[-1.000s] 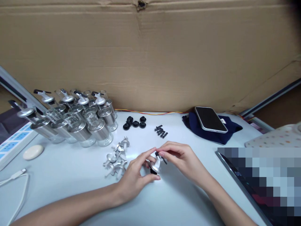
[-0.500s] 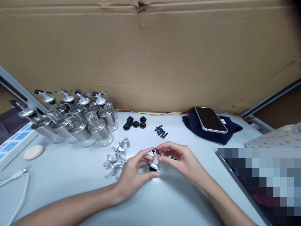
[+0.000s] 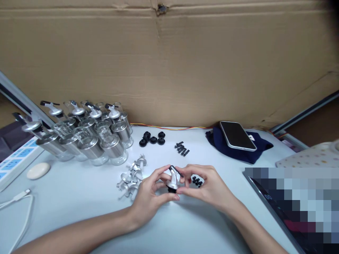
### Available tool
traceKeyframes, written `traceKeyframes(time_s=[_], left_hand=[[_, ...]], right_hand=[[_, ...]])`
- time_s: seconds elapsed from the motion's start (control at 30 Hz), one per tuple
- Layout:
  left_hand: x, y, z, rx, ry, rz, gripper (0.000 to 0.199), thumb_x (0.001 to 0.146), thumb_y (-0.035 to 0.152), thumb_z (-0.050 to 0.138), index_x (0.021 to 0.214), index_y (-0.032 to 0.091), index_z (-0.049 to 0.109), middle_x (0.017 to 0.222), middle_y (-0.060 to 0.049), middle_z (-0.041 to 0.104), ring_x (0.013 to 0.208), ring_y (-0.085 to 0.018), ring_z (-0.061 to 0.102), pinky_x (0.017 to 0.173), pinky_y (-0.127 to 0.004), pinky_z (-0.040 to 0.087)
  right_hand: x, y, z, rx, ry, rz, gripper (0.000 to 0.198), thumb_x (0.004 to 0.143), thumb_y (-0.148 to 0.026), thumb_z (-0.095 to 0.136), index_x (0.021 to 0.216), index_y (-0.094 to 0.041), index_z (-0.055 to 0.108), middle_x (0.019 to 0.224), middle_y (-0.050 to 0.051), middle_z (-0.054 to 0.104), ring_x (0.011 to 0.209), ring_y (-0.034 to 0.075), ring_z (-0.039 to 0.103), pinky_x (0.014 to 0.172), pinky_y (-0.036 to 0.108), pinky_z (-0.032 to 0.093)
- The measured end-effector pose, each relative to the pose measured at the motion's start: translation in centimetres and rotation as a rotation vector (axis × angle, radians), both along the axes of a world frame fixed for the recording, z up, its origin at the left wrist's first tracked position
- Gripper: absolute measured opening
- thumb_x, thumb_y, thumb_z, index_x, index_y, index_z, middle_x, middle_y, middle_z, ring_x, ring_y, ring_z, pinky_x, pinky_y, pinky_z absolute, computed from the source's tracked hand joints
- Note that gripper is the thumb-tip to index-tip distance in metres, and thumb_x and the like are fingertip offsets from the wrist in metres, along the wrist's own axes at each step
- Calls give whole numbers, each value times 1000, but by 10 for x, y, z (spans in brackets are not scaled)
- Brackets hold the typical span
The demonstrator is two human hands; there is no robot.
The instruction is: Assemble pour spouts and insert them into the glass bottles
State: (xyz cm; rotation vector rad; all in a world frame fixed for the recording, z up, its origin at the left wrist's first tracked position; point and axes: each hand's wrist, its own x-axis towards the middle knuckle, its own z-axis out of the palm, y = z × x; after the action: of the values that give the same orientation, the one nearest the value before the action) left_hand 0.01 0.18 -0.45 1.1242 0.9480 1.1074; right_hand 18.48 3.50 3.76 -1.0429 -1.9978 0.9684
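A silver pour spout [image 3: 172,180] with a black flip lever on top and a black stopper below is held between both hands over the table. My left hand [image 3: 152,190] grips it from the left, thumb near its base. My right hand [image 3: 203,181] closes on its right side, fingers at the lever and thumb low by the silver collar. Left of my left hand lies a pile of silver spout pieces [image 3: 134,176]. Small black caps [image 3: 197,181] show partly behind my right fingers. Black rubber stoppers [image 3: 153,140] and thin black levers [image 3: 182,149] lie farther back.
Glass bottles with metal sleeves [image 3: 91,148], several with spouts, stand at back left. A power strip [image 3: 19,157], white oval object [image 3: 38,171] and white cable [image 3: 30,204] are at left. A phone [image 3: 237,135] rests on dark blue cloth [image 3: 227,150]; a pixelated screen [image 3: 296,208] sits at right.
My right thumb has moved down from the spout's neck to its collar, and the right fingers have shifted on the lever. The lever now slants out to the right. Small black caps have come into view.
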Motion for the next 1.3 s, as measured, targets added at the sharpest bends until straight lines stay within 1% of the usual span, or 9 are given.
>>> traceKeyframes(time_s=[0.27, 0.53, 0.87, 0.97, 1.03, 1.1, 1.17, 1.2, 1.3], left_hand=[[-1, -1, 2, -37, -54, -38, 59, 60, 15, 81, 114, 21, 58, 84, 0, 62, 84, -17, 61, 85, -32, 50], [1, 0, 7, -95, -46, -33, 58, 58, 13, 81, 112, 21, 60, 83, 1, 62, 81, -16, 61, 79, -29, 51], [0, 0, 6, -84, -18, -35, 59, 59, 15, 81, 112, 20, 57, 84, 1, 60, 82, -16, 60, 80, -29, 50], [-1, -2, 2, -24, -15, -60, 68, 64, 19, 79, 125, 23, 48, 90, 0, 60, 85, -16, 61, 83, -30, 50], [-2, -3, 0, 51, -19, -70, 69, 72, 22, 75, 132, 26, 41, 97, -1, 60, 92, -16, 60, 87, -29, 49], [-3, -4, -2, 132, 12, -56, 49, 83, 26, 64, 128, 27, 44, 107, -4, 60, 100, -16, 59, 89, -28, 47], [-4, -4, -2, 216, 89, -30, 26, 92, 26, 52, 117, 25, 54, 112, -5, 60, 103, -16, 58, 88, -26, 47], [-4, -3, -1, 262, 136, -22, 20, 93, 26, 48, 111, 24, 57, 109, -5, 61, 101, -16, 58, 87, -26, 47], [-5, -2, 5, 389, 275, -27, 18, 94, 23, 45, 103, 20, 62, 94, -5, 64, 89, -15, 61, 80, -26, 48]], right_hand=[[-1, 0, 0, -95, 57, 19, 22, 66, -31, 78, 78, -14, 71, 64, 5, 72, 52, 14, 62, 55, 26, 53], [0, 0, -2, -27, 56, 29, 20, 67, -33, 77, 72, -14, 71, 59, 4, 71, 49, 14, 61, 52, 24, 52], [1, -1, 0, -17, 10, 13, 19, 69, -31, 75, 66, -16, 64, 54, 1, 68, 47, 12, 59, 52, 24, 50], [1, 0, 2, -60, -6, -21, 23, 68, -33, 76, 63, -18, 60, 55, 0, 67, 50, 13, 60, 57, 25, 51], [1, 1, 4, -116, 9, -28, 22, 68, -33, 77, 70, -18, 60, 60, 0, 67, 55, 14, 61, 57, 25, 51], [1, 2, 6, -155, 38, -17, 20, 71, -31, 74, 78, -18, 60, 67, 1, 67, 61, 14, 62, 58, 25, 51], [1, 2, 7, -178, 72, 5, 17, 75, -28, 70, 84, -19, 58, 75, 2, 67, 69, 15, 63, 62, 25, 52], [1, 2, 7, -193, 90, 19, 17, 76, -27, 69, 87, -20, 58, 79, 2, 67, 72, 15, 64, 64, 26, 52], [1, 1, 5, -277, 133, 67, 20, 78, -26, 68, 95, -20, 60, 89, 4, 68, 77, 15, 64, 68, 27, 52]])
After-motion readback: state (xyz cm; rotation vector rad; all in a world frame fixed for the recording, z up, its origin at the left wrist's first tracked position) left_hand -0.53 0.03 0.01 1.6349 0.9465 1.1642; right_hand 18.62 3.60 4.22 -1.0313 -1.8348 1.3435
